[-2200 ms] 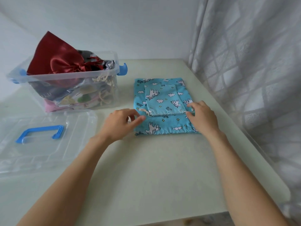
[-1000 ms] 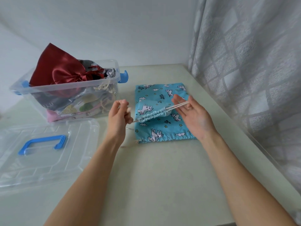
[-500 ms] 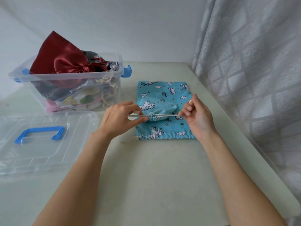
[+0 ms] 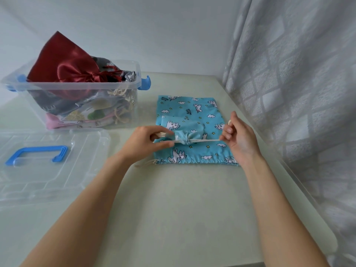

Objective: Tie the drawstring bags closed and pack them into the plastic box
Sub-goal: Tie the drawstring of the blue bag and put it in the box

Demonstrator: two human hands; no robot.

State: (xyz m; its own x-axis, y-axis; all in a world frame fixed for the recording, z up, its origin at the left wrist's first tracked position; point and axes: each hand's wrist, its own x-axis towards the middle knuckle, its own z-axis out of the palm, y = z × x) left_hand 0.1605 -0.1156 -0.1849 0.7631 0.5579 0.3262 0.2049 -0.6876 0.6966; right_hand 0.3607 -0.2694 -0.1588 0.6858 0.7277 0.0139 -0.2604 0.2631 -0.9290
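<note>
A small blue drawstring bag [image 4: 189, 132] with white animal prints lies on top of a larger bag [image 4: 194, 151] of the same fabric. Its mouth is bunched tight at the middle. My left hand [image 4: 148, 140] pinches the cream drawstring [image 4: 206, 141] at the left of the bunched mouth. My right hand [image 4: 239, 134] grips the drawstring's right end, and the cord runs taut between them. The clear plastic box [image 4: 81, 105] with blue latches stands at the back left, holding a red satin bag [image 4: 65, 68] and several other tied bags.
The box's clear lid [image 4: 48, 166] with a blue handle lies flat at the left. A patterned grey curtain [image 4: 298, 83] hangs along the table's right edge. A white wall rises behind the table.
My hands picked up the small bag's cords and pulled them apart, cinching its flat open mouth into a tight bunch. The cord is now stretched further to the right.
</note>
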